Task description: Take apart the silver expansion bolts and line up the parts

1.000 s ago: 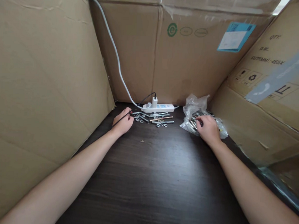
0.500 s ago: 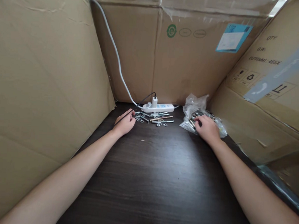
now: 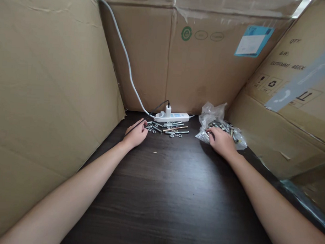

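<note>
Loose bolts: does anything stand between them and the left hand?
Nothing visible stands between the left hand and the loose bolts; its fingers are right at the nearest. The black cable crosses over the hand.

On the dark surface (image 3: 160,193), the left hand (image 3: 135,134) lies at eleven o'clock beside loose bolts (image 3: 175,127); the right hand (image 3: 222,141), at one o'clock, reaches over a clear bag (image 3: 210,113) of metal hardware (image 3: 225,127).
</note>
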Tool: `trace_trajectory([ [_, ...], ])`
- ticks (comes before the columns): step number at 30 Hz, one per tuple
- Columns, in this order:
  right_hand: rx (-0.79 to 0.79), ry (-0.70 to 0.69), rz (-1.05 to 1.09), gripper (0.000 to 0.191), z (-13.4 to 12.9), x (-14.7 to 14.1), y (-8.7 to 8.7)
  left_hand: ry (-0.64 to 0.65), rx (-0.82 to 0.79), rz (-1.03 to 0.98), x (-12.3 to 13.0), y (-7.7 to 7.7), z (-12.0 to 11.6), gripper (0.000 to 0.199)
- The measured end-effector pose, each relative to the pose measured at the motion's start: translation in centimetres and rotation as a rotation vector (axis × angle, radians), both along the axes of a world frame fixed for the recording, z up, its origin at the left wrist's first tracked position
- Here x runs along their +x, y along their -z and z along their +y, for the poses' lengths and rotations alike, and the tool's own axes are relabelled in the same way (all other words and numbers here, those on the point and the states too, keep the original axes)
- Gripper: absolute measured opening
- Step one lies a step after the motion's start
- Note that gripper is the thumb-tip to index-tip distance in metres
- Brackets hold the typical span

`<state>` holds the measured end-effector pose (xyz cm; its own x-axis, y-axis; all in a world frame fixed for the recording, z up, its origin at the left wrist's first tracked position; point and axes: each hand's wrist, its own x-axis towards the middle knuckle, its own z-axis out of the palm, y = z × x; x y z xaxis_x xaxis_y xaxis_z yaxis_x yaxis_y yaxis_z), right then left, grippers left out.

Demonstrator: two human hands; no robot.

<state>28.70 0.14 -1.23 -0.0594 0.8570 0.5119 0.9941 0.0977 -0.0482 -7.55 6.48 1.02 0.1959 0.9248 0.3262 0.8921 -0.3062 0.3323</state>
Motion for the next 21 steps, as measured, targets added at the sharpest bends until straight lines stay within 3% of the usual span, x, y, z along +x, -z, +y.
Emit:
trace_trajectory([
  [4, 0.116, -0.062, 0.127, 0.023, 0.0, -0.7, -0.6, 0.106, 0.030, 0.059, 0.5, -0.4, -0.7, 0.022],
  [9, 0.156, -0.248, 0.299, 0.021, -0.6, -5.2, -2.2, 0.459, 0.116, 0.181, 2.2, -0.6, -2.7, 0.023],
  [12, 0.002, -0.385, 0.398, 0.018, -1.8, -9.6, -2.6, 0.612, 0.167, 0.173, 3.7, -0.7, -4.5, 0.033],
  [15, -0.180, -0.515, 0.663, 0.019, -2.9, -12.9, -2.2, 0.749, 0.214, 0.185, 4.8, -0.6, -5.9, 0.032],
  [21, -0.387, -0.631, 1.095, 0.021, -3.3, -14.1, -0.8, 0.820, 0.202, 0.217, 5.2, -0.6, -6.2, 0.021],
])
